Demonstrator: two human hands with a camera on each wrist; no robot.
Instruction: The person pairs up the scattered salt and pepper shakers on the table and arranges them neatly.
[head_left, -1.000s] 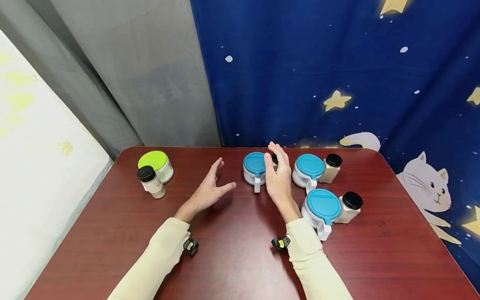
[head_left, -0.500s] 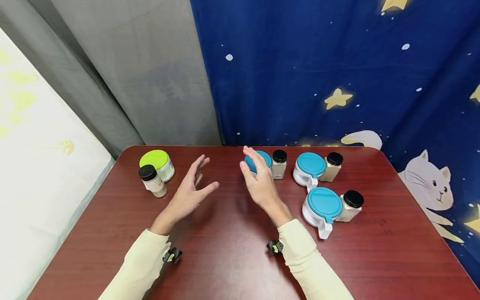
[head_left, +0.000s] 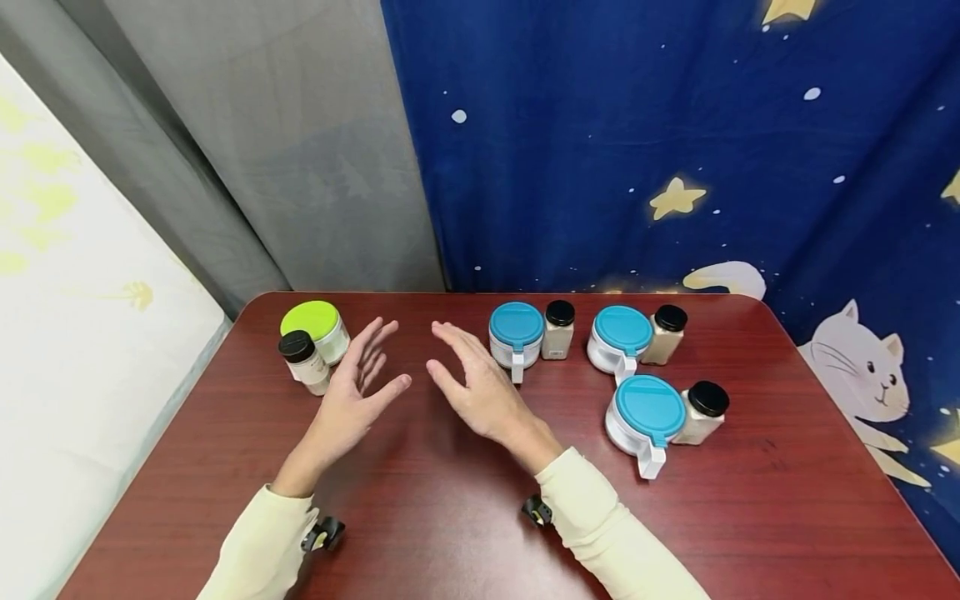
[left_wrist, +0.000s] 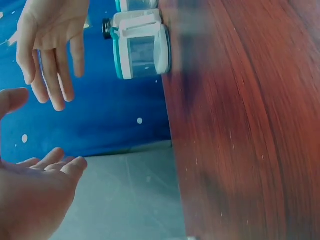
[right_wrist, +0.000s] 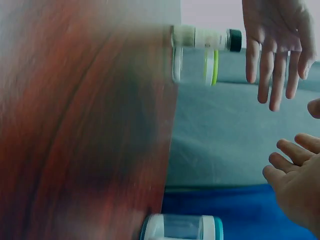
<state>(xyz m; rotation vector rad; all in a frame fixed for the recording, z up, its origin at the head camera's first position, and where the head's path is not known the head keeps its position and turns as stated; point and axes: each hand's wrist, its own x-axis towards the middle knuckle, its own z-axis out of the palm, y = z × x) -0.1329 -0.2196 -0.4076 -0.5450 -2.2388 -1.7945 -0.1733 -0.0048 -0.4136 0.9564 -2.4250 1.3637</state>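
My left hand (head_left: 351, 400) hovers over the left half of the table, fingers spread and holding nothing. Just beyond its fingers stand a clear jar with a lime-green lid (head_left: 310, 319) and a black-capped shaker bottle (head_left: 303, 362) in front of it. My right hand (head_left: 483, 392), also with extended fingers and nothing in it, faces the left one across a gap. Nearest to the right hand is a blue-lidded jar with a white handle (head_left: 517, 327); a square black-capped seasoning bottle (head_left: 558, 331) stands beside it. In the right wrist view the shaker bottle (right_wrist: 207, 38) appears sideways.
Two more blue-lidded handled jars, one at the back (head_left: 622, 332) and one nearer (head_left: 647, 408), stand on the right. Each has a black-capped square bottle beside it, the back one (head_left: 663, 335) and the front one (head_left: 702, 413). Curtains hang behind the reddish-brown table (head_left: 787, 500).
Both hands have moved left over the table. The right hand has come away from in front of the blue-lidded jar and its bottle; the left is nearer the green-lidded jar. The containers have stayed put.
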